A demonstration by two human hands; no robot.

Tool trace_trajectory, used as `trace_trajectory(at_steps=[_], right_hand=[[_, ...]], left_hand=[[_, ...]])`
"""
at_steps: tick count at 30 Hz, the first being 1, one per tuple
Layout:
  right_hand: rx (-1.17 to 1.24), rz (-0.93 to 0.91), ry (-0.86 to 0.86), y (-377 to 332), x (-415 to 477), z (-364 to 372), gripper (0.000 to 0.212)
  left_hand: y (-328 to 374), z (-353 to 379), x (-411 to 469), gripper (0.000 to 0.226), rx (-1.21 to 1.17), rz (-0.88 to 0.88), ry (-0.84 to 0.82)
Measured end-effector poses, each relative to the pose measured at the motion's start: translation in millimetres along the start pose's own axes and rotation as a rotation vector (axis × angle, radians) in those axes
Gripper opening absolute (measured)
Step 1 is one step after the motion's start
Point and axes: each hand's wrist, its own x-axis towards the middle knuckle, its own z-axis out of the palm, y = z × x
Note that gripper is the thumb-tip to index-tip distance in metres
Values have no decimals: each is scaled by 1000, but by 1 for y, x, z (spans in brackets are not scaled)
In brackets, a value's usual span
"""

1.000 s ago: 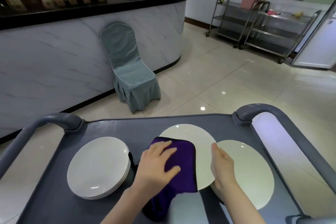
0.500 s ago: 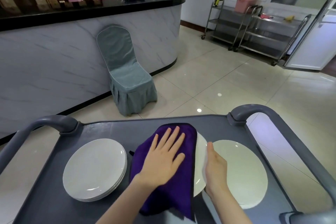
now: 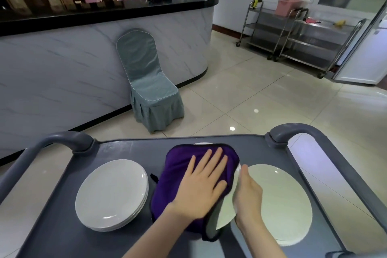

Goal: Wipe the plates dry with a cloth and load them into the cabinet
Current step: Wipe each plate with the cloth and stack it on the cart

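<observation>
Pale floor tiles (image 3: 261, 98) spread across a wide room, with a long marble-fronted counter (image 3: 83, 65) under a black top on the left and steel trolleys (image 3: 297, 40) against the far wall. Against the counter stands a chair in a grey-green cover (image 3: 150, 90). Nearest the camera is a grey service cart (image 3: 129, 148) with rounded handles at its far corners; its flat top serves as the tabletop. On its left side sits a stack of white plates (image 3: 112, 194); on its right lies a single plate (image 3: 280, 203). Between them a purple cloth (image 3: 178, 167) covers most of a third plate (image 3: 225, 213), whose rim shows at the near right and at the far edge. The left hand (image 3: 202, 184) lies flat on the cloth, fingers (image 3: 215, 157) spread and pressing down. The right hand (image 3: 248, 195) steadies that plate at its right rim, fingers held together along the edge, the hand lying over the single plate's left part.
</observation>
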Motion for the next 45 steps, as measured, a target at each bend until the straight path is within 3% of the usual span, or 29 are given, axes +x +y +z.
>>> trace_trajectory(at_steps=[5,9,11,13,15,20,25,28,31,34,37,40,45], right_hand=[[52,-7,66,-29,14,-11,42],[104,8,45,-32,16,-9,37],[42,-20,16,-22,11,-4,46],[-17,-40,-14,-9,-1,3,51],[-27,-27,-35,-1,-9,9,41],[18,36,14,-25,-1,6,35],[72,-8,83,-47,13,-7,39],[56,-3,69,-35,7,-2,44],[-15,-22,10,-15,-9,5,55],[-16,-59,-51,-6,-18,11,47],[-97,-177,-180,-14,-20,11,53],[-174,-288,-359,-32,-16,3,51],[-595,-597,-566,-65,-4,-4,45]], left_hand=[[-33,1,-11,62,-14,-133,-37],[-3,0,-36,64,31,24,-64],[19,1,-36,61,13,80,-50],[26,-4,-23,61,5,20,-52],[12,-4,-5,63,16,-61,22],[-39,-11,4,58,17,-184,18],[-30,-5,-31,65,49,-131,-60],[8,0,-39,60,23,32,7],[25,-3,-25,59,2,34,21],[11,-12,-3,62,12,-35,20],[-12,-28,14,63,-77,-106,113],[-32,-48,20,44,-183,-85,214],[-39,-64,14,19,-472,-37,186]])
